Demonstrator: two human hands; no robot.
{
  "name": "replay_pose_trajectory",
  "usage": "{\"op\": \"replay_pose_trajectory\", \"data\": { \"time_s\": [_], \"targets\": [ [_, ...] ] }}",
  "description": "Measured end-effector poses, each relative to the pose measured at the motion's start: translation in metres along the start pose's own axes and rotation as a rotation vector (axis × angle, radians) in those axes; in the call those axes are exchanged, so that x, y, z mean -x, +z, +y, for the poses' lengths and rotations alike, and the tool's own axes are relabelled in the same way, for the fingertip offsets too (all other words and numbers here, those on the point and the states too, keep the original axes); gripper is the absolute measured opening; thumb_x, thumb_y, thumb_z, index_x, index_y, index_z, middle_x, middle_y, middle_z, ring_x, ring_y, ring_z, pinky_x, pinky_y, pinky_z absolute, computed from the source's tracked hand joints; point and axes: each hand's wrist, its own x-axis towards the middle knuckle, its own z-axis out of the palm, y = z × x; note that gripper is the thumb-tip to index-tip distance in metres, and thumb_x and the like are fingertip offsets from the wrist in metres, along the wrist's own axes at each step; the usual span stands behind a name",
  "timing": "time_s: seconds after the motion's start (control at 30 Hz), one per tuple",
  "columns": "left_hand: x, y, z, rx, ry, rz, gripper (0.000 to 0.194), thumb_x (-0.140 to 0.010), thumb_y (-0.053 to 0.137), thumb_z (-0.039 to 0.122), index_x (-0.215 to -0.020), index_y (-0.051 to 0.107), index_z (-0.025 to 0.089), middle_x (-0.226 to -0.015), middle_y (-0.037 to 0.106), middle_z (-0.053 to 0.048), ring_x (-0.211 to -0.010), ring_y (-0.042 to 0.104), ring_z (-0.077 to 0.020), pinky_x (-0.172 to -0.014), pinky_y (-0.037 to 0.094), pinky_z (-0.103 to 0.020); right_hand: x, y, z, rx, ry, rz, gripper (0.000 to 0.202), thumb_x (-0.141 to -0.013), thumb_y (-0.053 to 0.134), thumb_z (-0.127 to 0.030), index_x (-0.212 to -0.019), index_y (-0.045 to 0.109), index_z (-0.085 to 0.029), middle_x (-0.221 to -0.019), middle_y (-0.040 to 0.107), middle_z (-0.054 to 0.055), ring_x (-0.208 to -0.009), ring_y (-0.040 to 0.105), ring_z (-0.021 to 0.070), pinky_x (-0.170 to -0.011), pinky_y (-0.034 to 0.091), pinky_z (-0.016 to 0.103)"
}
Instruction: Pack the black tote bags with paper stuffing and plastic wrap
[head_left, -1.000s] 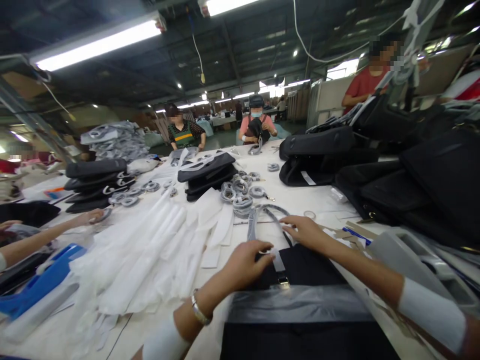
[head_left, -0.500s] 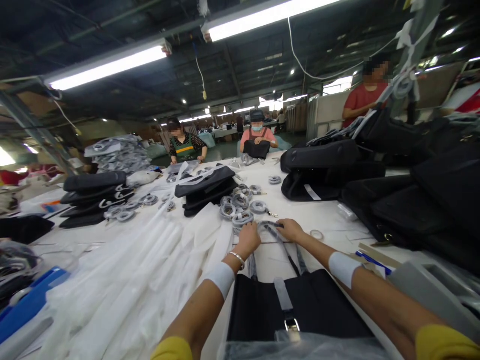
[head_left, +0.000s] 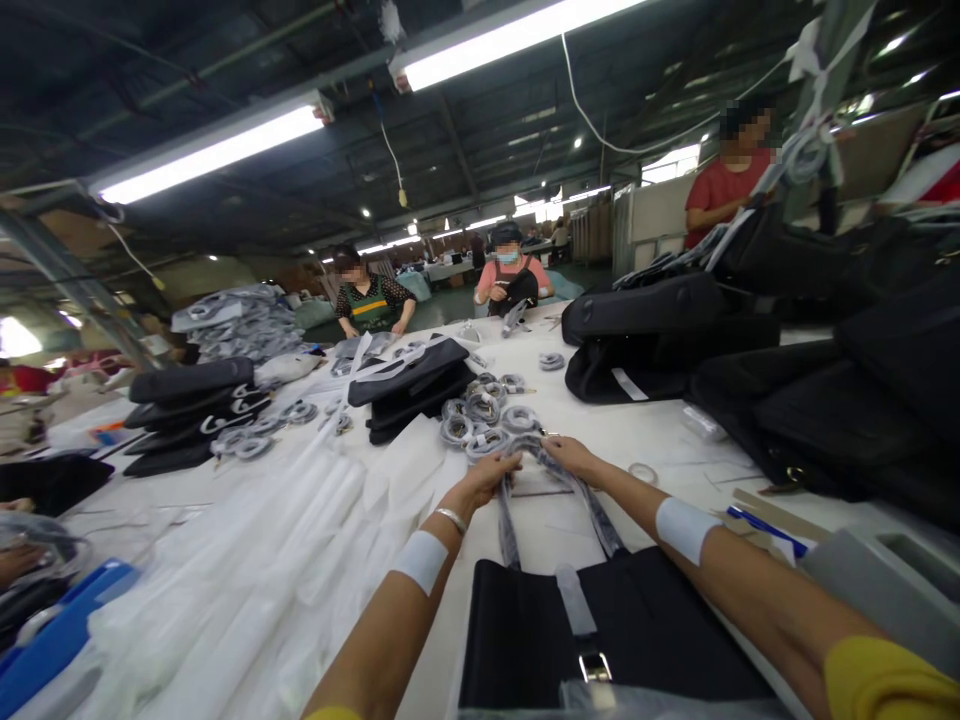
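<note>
A black handbag (head_left: 517, 620) lies in front of me, with a buckle (head_left: 595, 667) and a wrapped strap on its front and clear plastic over its lower part. Its handles (head_left: 508, 530), covered in clear wrap, stretch up from the top edge in an arch. My left hand (head_left: 489, 480) is closed on the left side of that arch, and my right hand (head_left: 570, 457) pinches its right side. Just beyond my fingers lie several coiled straps (head_left: 480, 405) in clear wrap.
Stacked black bags lie in the middle (head_left: 412, 385), at the left (head_left: 191, 410) and at the right (head_left: 645, 320). White plastic sheets (head_left: 247, 580) spread over the left of the table. A grey bin (head_left: 862, 590) stands at my right. Co-workers (head_left: 371, 300) are across the table.
My left hand has shifted a little left and down, its fingers now stretched toward the arch. The dark bare handle part by my right hand no longer shows; the handles lie closer together.
</note>
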Motion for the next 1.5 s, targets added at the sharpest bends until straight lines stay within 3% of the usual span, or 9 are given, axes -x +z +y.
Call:
{"op": "replay_pose_trajectory", "data": {
  "time_s": [0.23,0.43,0.53,0.7,0.93,1.07,1.2,1.33,1.5],
  "targets": [
    [0.003,-0.010,0.037,0.083,0.085,-0.119,0.032,-0.077,0.077,0.037,-0.089,0.059,0.013,-0.080,0.062,-0.003,-0.061,0.056,-0.0080,-0.062,0.051,-0.024,0.010,-0.029,-0.030,-0.295,-0.033,-0.133,0.050,-0.101,0.028,-0.052,-0.109,0.062,-0.016,-0.097,0.071,0.011,-0.073,0.068,0.0173,-0.060,0.053,0.027],
    [0.015,-0.011,0.075,-0.052,0.255,-0.160,0.035,-0.073,0.078,0.038,-0.094,0.063,0.014,-0.075,0.060,0.001,-0.057,0.051,-0.0067,-0.055,0.042,-0.021,0.022,-0.047,-0.061,-0.226,-0.117,-0.104,0.054,-0.097,0.031,-0.059,-0.103,0.062,-0.015,-0.090,0.071,0.010,-0.052,0.054,0.0114,-0.043,0.040,0.021],
    [0.022,-0.010,0.090,-0.141,0.327,-0.123,0.032,-0.075,0.077,0.038,-0.090,0.064,0.014,-0.070,0.057,0.003,-0.055,0.046,-0.0068,-0.052,0.036,-0.021,0.033,-0.053,-0.071,-0.122,-0.198,-0.075,0.053,-0.093,0.040,-0.062,-0.110,0.064,-0.018,-0.086,0.072,0.007,-0.060,0.060,0.0155,-0.054,0.048,0.026],
    [0.047,-0.013,0.106,-0.215,0.331,-0.165,0.034,-0.079,0.073,0.046,-0.078,0.063,0.014,-0.068,0.056,0.002,-0.055,0.041,-0.0071,-0.051,0.033,-0.021,0.053,-0.067,-0.078,0.095,-0.433,0.059,0.051,-0.088,0.058,-0.044,-0.135,0.056,-0.024,-0.121,0.068,0.006,-0.110,0.061,0.0262,-0.096,0.045,0.036],
    [0.089,-0.006,0.131,-0.051,0.125,-0.357,0.067,-0.094,0.029,0.068,-0.098,0.067,0.013,-0.080,0.066,-0.008,-0.054,0.047,-0.0097,-0.051,0.042,-0.024,0.075,-0.077,-0.083,0.279,-0.640,0.218,0.043,-0.097,0.042,-0.039,-0.127,0.064,-0.019,-0.113,0.071,0.009,-0.103,0.066,0.0245,-0.094,0.048,0.035],
    [0.102,-0.001,0.142,-0.011,0.110,-0.413,0.050,-0.093,0.048,0.058,-0.095,0.067,0.012,-0.072,0.060,-0.003,-0.055,0.051,-0.0091,-0.052,0.043,-0.022,0.089,-0.084,-0.097,0.295,-0.671,0.246,0.040,-0.096,0.044,-0.037,-0.126,0.064,-0.021,-0.121,0.069,0.008,-0.111,0.063,0.0251,-0.100,0.046,0.037],
    [0.124,0.000,0.137,0.047,0.203,-0.414,0.039,-0.083,0.069,0.050,-0.088,0.063,0.012,-0.069,0.050,0.003,-0.048,0.037,-0.0023,-0.047,0.034,-0.016,0.103,-0.086,-0.108,0.165,-0.651,0.143,0.043,-0.094,0.049,-0.046,-0.125,0.066,-0.021,-0.118,0.070,0.008,-0.108,0.064,0.0258,-0.098,0.048,0.038],
    [0.147,-0.011,0.105,0.117,0.305,-0.256,0.040,-0.083,0.068,0.052,-0.083,0.057,0.014,-0.069,0.047,0.005,-0.046,0.028,-0.0004,-0.045,0.023,-0.016,0.096,-0.076,-0.099,-0.170,-0.468,0.050,0.058,-0.101,0.027,-0.052,-0.128,0.062,-0.014,-0.107,0.072,0.012,-0.091,0.069,0.0221,-0.080,0.056,0.033],
    [0.165,-0.020,0.047,0.245,0.302,-0.020,0.044,-0.082,0.065,0.057,-0.084,0.057,0.014,-0.070,0.048,0.005,-0.043,0.025,0.0006,-0.044,0.017,-0.017,0.059,-0.044,-0.065,0.037,-0.375,-0.058,0.038,-0.091,0.051,-0.041,-0.103,0.073,-0.012,-0.090,0.075,0.010,-0.079,0.070,0.0221,-0.068,0.057,0.031]
  ]
}}
